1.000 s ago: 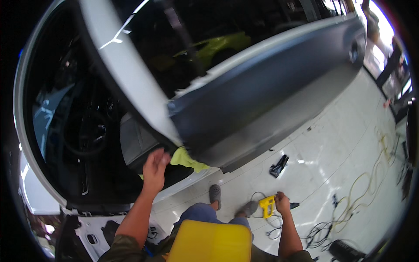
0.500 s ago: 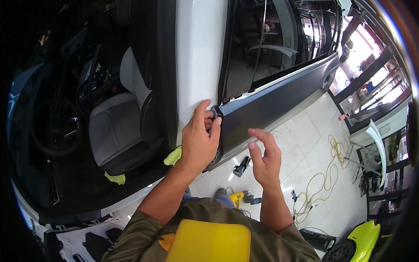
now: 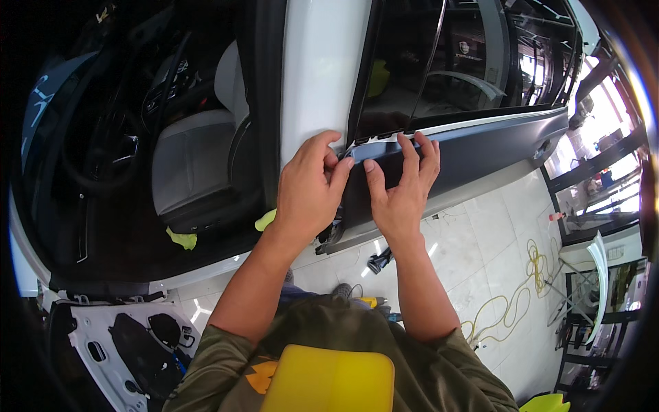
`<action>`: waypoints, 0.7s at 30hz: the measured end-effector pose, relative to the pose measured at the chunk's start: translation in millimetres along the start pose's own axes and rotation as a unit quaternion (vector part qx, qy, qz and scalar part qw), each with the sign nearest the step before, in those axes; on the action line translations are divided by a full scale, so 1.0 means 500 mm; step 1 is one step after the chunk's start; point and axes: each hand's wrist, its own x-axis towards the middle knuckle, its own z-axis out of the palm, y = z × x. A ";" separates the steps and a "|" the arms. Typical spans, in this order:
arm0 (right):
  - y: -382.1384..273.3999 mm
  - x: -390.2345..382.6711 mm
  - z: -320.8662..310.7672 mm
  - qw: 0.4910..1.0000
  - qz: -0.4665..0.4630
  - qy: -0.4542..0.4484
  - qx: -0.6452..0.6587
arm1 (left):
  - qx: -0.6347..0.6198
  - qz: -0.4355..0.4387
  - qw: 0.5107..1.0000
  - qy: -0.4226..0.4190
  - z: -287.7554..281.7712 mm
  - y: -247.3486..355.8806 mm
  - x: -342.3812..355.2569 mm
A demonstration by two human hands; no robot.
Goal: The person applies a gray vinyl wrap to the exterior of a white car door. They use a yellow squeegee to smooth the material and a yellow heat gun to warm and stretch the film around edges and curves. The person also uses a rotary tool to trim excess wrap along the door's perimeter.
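A dark blue-grey film [image 3: 480, 147] covers the outside of a white car's rear door; a white strip shows along its upper edge, under the window [image 3: 391, 89]. At the door's upper front corner, my left hand [image 3: 309, 185] has thumb and fingers closed together on the film's edge; the fingertips are partly hidden. My right hand [image 3: 401, 189] is open just beside it. Its fingers reach over the film's upper edge below the window, and its thumb lies near the film's face, apart from the fingers.
The white pillar [image 3: 319, 75] stands left of the door, beside the open front doorway with a grey seat [image 3: 192, 151]. Lime-green cloths [image 3: 182, 238] lie on the sill. On the tiled floor are a black object [image 3: 379, 261], a yellow tool [image 3: 373, 301] and a yellow cord [image 3: 511, 302]. A removed door panel [image 3: 130, 347] lies lower left.
My right hand has moved up and left from open air to the film's upper edge. The left hand stays at the door corner, now slightly higher up. My view has shifted.
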 end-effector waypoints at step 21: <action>0.008 -0.002 0.032 0.999 -0.004 0.039 0.028 | 0.200 0.095 0.975 0.016 -0.008 0.021 0.020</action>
